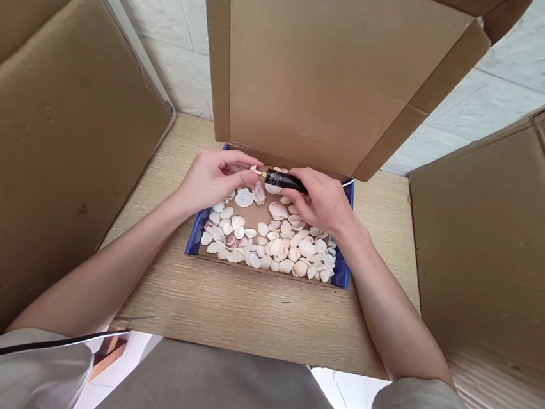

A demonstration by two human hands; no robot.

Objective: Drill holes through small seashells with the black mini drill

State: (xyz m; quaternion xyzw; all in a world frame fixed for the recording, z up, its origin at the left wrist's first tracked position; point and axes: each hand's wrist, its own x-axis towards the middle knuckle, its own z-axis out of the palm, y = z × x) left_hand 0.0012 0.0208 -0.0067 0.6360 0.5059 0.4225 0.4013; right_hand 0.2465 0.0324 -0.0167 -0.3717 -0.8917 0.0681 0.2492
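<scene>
My right hand (318, 199) is wrapped round a small black handheld drill (279, 179), which lies level and points left. The drill's brass-coloured tip (262, 174) meets a small pale shell (254, 169) pinched between the thumb and fingers of my left hand (220, 177). Whether the bit has gone into the shell is too small to tell. Both hands are over the far part of a shallow tray (196, 232) with blue ends. Many white and cream shells (278, 249) lie in it, with a flat white one (244, 197) and a long ridged one (259, 193) below my left hand.
The tray stands on a light wooden table (242, 317). A cardboard panel (333, 75) rises behind it, with more cardboard at left (56, 145) and right (499, 252). A white cord (348, 182) shows at the tray's far right corner.
</scene>
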